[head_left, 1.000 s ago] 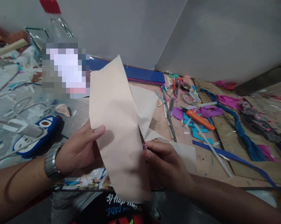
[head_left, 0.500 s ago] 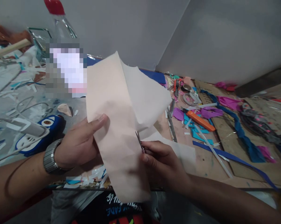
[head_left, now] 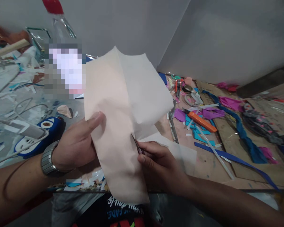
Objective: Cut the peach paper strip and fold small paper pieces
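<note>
A large pale peach sheet of paper [head_left: 111, 94] hangs upright before me, its lower end over the table's front edge. My left hand [head_left: 78, 142] grips it at the left side, thumb flat on the front and fingers hidden behind. My right hand [head_left: 159, 162] is closed around small scissors [head_left: 137, 146]. Their blades lie at the sheet's right edge, low down, where a cut runs up the paper. To the right of this cut a paler flap [head_left: 148, 88] folds away behind. The scissor handles are mostly covered by my fingers.
At left stand a bottle with a red cap [head_left: 53, 7], a blue-and-white case [head_left: 38, 135] with cables, and paper scraps. On the right lie an orange utility knife [head_left: 201, 121], a tape roll [head_left: 191, 100], a blue strip [head_left: 236, 164] and cardboard [head_left: 246, 173].
The scissors and my right hand have moved slightly left, with the blades further into the sheet. The pale flap has swung upward. My left hand keeps its hold.
</note>
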Demonstrator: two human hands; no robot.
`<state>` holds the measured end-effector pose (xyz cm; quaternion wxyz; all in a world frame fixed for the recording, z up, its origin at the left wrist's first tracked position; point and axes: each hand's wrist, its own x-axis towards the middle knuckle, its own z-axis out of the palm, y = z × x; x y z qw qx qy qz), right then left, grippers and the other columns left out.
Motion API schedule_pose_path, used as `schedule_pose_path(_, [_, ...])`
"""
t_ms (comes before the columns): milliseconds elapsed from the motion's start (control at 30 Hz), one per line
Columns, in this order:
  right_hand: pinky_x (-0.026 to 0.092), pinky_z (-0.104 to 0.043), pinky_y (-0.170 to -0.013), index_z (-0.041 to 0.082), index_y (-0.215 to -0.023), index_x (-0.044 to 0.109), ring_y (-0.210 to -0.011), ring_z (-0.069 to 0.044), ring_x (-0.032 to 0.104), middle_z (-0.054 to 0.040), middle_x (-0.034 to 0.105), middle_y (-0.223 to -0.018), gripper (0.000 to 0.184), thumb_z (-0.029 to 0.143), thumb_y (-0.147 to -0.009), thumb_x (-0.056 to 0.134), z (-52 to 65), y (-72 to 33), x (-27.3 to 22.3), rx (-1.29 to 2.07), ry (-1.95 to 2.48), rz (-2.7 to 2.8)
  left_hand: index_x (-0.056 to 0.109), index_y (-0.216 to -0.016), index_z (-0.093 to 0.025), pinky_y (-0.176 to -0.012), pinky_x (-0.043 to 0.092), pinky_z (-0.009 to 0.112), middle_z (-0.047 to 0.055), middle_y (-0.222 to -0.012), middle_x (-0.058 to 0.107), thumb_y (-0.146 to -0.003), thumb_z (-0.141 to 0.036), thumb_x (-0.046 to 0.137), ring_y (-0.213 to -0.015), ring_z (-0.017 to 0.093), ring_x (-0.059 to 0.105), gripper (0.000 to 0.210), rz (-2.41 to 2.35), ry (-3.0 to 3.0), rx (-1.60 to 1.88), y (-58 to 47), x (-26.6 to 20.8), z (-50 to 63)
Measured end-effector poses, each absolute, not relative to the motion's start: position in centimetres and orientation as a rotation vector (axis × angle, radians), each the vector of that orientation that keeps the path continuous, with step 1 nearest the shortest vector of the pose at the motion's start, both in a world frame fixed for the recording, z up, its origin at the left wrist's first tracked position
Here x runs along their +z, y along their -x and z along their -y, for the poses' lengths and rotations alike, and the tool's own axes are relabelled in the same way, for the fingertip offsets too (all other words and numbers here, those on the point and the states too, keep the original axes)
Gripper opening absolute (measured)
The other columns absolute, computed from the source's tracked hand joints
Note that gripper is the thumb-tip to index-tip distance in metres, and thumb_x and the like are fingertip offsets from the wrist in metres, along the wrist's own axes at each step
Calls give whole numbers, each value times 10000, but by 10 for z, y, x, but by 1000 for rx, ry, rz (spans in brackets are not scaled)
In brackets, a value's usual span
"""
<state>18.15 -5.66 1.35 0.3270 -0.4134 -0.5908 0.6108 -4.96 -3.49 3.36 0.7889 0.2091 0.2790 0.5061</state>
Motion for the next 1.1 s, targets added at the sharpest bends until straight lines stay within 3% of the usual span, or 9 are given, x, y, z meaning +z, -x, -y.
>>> schedule_pose_path(133, [500,-326,-763,196,-941,767,-791,-175,572,-40,628,-869,341,530,-943,697,58,-181,13,1672,1040,1527,680,-1269,-96,-1081,543,557,154,-1183,785,-1008,-388,620,-1114,349,743,397,-611,-430,1037,53,34,34])
schedule_pose_path(333, [473,-294,-702,208,-893,717,-761,-163,541,-15,599,-797,319,526,-927,719,64,-181,11,1741,992,1430,568,-1441,-109,-1172,457,571,165,-1300,740,-980,-349,666,-1322,396,622,529,-629,-383,1031,53,34,32])
schedule_pose_path(567, [528,-330,-783,232,-1031,710,-883,-205,631,-45,675,-902,289,487,-904,757,64,-179,12,1724,1070,1325,617,-1378,-108,-1100,519,573,183,-1283,742,-1014,-392,595,-1217,384,693,461,-612,-429,1065,50,35,35])
schedule_pose_path(733, [546,-344,-717,220,-882,743,-782,-212,648,-37,672,-770,284,502,-877,777,62,-182,10,1758,1150,1385,568,-1430,-87,-1101,516,588,190,-1252,753,-1020,-392,577,-1200,382,703,511,-622,-415,1069,50,35,34])
schedule_pose_path(900, [533,-316,-648,212,-869,749,-780,-207,655,-47,702,-808,305,516,-874,775,64,-182,11,1782,1192,1363,487,-1517,-104,-1162,461,573,179,-1326,724,-1043,-353,540,-1275,354,665,538,-609,-407,1105,47,36,33])
schedule_pose_path(1100, [500,-298,-605,200,-870,733,-699,-194,611,-20,633,-691,352,551,-886,753,61,-183,11,1690,1205,1444,622,-1388,-110,-1090,518,591,192,-1270,746,-1041,-387,531,-1179,373,717,452,-592,-433,1077,46,36,37])
